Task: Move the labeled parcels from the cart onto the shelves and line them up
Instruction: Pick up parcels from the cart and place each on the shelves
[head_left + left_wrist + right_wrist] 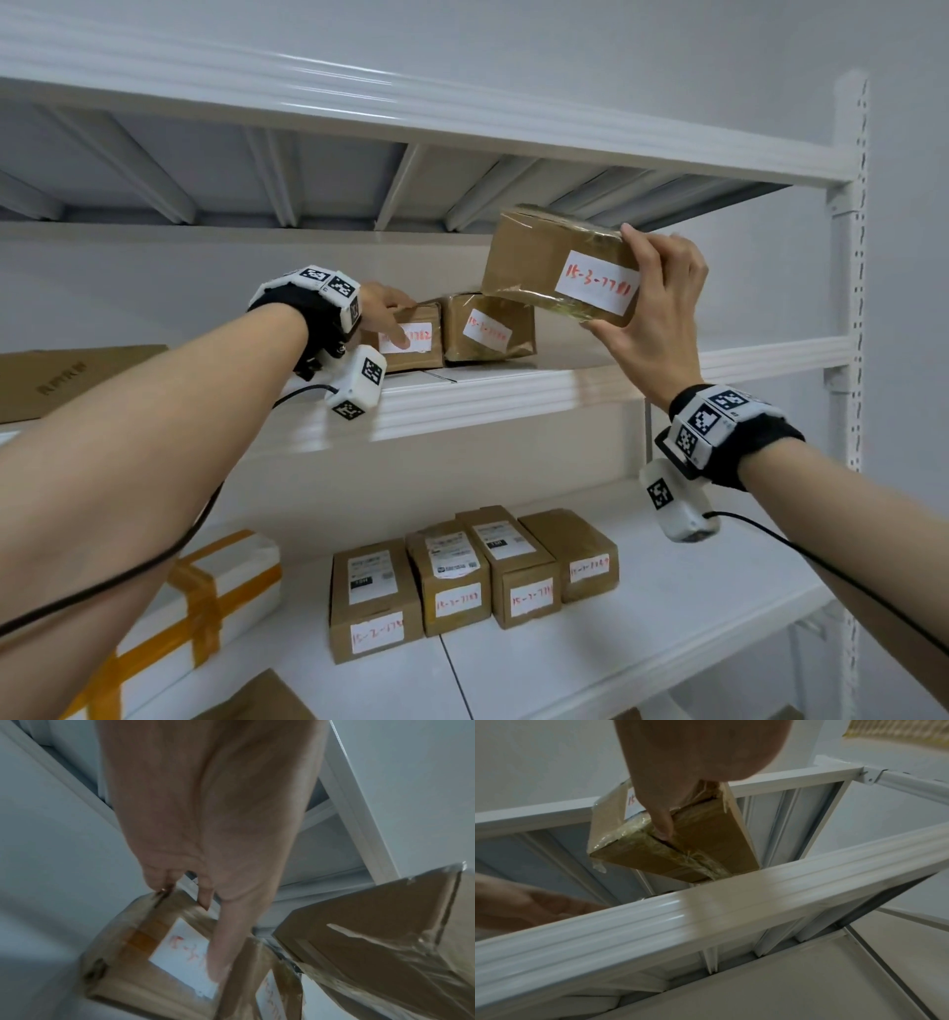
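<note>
Two brown labeled parcels stand side by side on the middle shelf. My left hand grips the left shelf parcel: fingers curl over its top edge and the thumb lies on its white label, as the left wrist view shows on that parcel. The second shelf parcel touches it on the right. My right hand holds a third parcel tilted in the air, above and right of those two, label facing me. In the right wrist view, the thumb presses the underside of this held parcel.
Several labeled parcels stand in a row on the lower shelf, with a white parcel in orange tape to their left. A flat carton lies at the middle shelf's left. A perforated white post bounds the right side.
</note>
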A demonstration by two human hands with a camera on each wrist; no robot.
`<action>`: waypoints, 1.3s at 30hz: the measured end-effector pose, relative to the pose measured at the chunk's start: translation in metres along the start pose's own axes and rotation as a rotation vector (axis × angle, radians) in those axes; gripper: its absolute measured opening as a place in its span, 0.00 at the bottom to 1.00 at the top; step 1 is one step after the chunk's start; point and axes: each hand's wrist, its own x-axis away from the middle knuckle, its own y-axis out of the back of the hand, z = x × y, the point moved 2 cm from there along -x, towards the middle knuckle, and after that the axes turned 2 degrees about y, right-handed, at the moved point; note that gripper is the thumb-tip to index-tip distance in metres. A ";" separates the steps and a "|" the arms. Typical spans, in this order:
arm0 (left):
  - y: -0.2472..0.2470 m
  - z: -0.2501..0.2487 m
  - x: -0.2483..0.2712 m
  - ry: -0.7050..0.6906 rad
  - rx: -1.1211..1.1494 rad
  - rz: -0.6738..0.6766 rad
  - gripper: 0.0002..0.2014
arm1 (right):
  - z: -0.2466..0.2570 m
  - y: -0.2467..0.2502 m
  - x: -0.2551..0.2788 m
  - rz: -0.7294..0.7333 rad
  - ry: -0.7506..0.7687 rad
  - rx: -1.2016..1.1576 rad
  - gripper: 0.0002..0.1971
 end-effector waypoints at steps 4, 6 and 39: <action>0.006 0.003 0.008 -0.043 0.209 -0.121 0.37 | 0.017 0.000 -0.005 0.017 0.075 -0.019 0.49; 0.017 0.003 0.017 -0.051 0.420 -0.247 0.30 | 0.032 -0.002 -0.009 0.016 0.110 -0.056 0.48; 0.063 0.166 0.133 0.180 1.044 -0.382 0.23 | 0.238 -0.127 -0.024 0.203 0.204 -0.365 0.47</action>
